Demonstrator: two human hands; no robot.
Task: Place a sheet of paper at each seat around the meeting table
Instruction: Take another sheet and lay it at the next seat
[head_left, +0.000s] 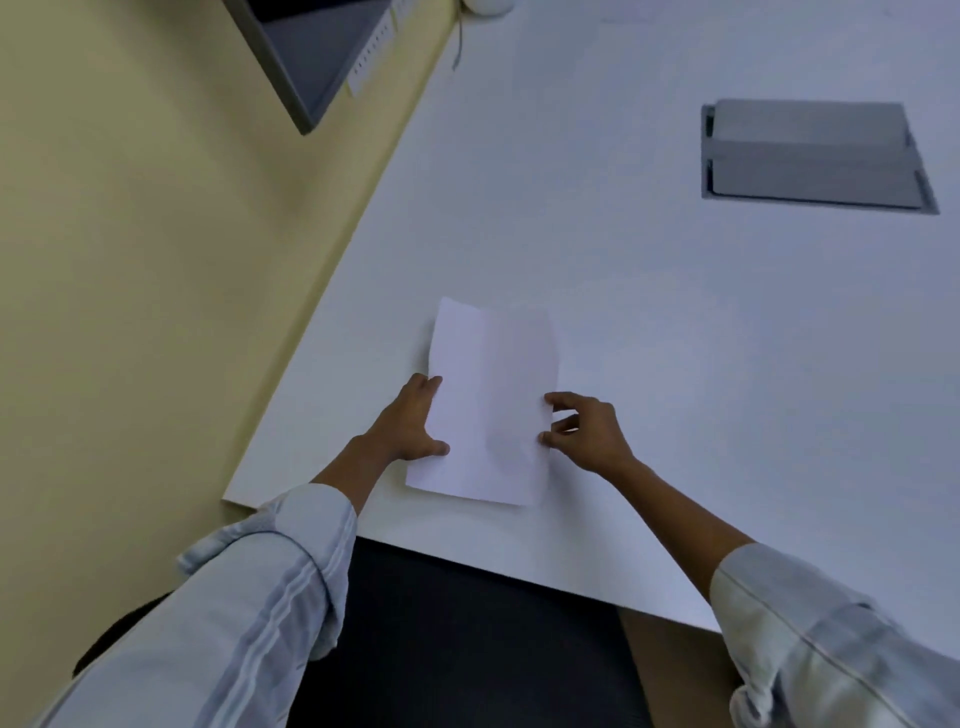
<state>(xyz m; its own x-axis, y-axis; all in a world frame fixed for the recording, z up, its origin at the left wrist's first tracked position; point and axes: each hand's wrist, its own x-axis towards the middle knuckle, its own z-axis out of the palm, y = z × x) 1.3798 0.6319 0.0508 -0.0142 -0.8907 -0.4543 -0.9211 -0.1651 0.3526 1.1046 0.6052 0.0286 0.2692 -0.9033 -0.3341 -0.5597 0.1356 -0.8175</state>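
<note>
1. A sheet of paper (488, 405) lies on the white meeting table (649, 338), near the table's front corner and just in from its near edge, with its long side running away from the person.
2. The sheet is slightly bowed along its length, with a soft shadowed band down the middle.
3. The left hand (410, 423) rests at the sheet's left edge, forearm reaching in over the table edge; its fingers are spread flat and loose, thumb tip touching the paper, gripping nothing.
4. The right hand (584, 428) sits at the sheet's right edge, wrist raised, with thumb and forefinger curled toward that edge in a light pinch; whether they actually clamp the paper I cannot tell.
5. Both light blue sleeves (270, 587) are rolled back below the elbow.
6. A grey cable hatch (815, 153) is set into the tabletop, well beyond the sheet and to its right.
</note>
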